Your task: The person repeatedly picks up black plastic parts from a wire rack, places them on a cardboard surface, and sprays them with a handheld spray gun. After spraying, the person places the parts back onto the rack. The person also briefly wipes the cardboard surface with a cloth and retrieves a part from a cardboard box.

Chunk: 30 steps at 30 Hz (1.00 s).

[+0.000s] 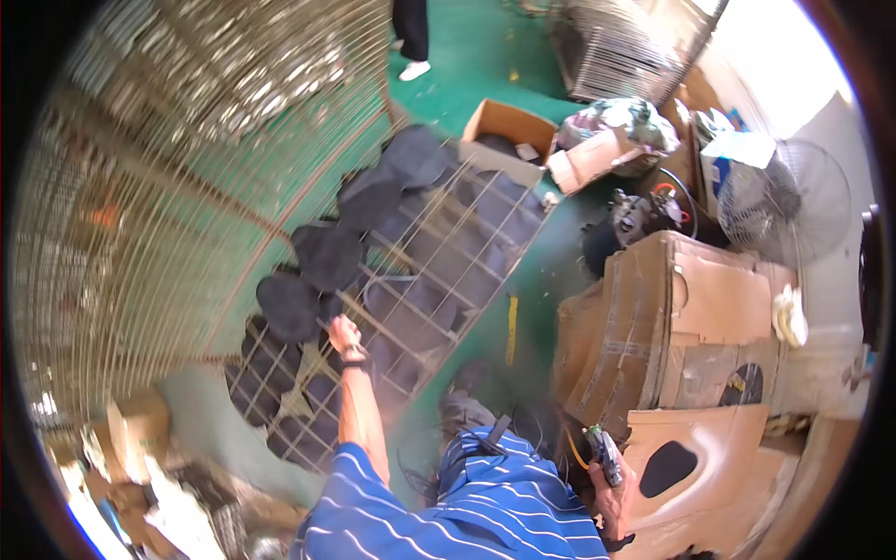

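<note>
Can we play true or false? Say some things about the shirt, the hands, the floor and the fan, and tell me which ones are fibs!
1. The shirt is blue with white stripes. True.
2. Both hands are empty. False: the right hand holds a small dark gadget.
3. The left hand is at the wire rack, right by some dark rounded pieces. True.
4. The ground is bright red. False: the floor is green.
5. A fan shows on the picture's right side. True.
6. Nobody else is around. False: another person's legs show at the top.
</note>
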Motion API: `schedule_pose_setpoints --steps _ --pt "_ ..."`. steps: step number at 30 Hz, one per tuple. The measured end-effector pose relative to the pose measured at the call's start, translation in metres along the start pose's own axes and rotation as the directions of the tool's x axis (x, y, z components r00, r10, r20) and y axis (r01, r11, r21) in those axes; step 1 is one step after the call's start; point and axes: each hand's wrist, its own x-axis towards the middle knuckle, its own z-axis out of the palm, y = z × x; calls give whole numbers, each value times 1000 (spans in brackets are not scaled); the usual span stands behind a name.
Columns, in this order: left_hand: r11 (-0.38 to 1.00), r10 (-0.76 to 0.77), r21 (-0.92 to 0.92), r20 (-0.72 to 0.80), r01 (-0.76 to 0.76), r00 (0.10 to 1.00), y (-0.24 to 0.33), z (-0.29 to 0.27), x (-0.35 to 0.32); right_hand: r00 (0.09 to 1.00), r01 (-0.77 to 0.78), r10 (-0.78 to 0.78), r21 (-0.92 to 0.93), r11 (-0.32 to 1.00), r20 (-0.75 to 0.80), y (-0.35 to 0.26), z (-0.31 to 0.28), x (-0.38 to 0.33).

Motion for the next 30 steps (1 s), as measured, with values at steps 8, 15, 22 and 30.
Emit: schedule_pose_setpoints --steps 8,15,22,30 --pt "794 -451 600 688 -96 569 -91 118 -220 937 -47 93 142 989 -337 67 -45 -58" --pt "176 -735 290 674 -941 70 -176 147 -336 781 -83 291 370 925 -552 127 -93 -144" --pt "150 -842 556 505 -818 189 -247 131 -374 582 -120 511 554 824 -633 187 -156 -202" --pt "-125 -853 790 224 -600 472 -278 98 -336 398 -72 514 533 843 -759 243 -170 -253"
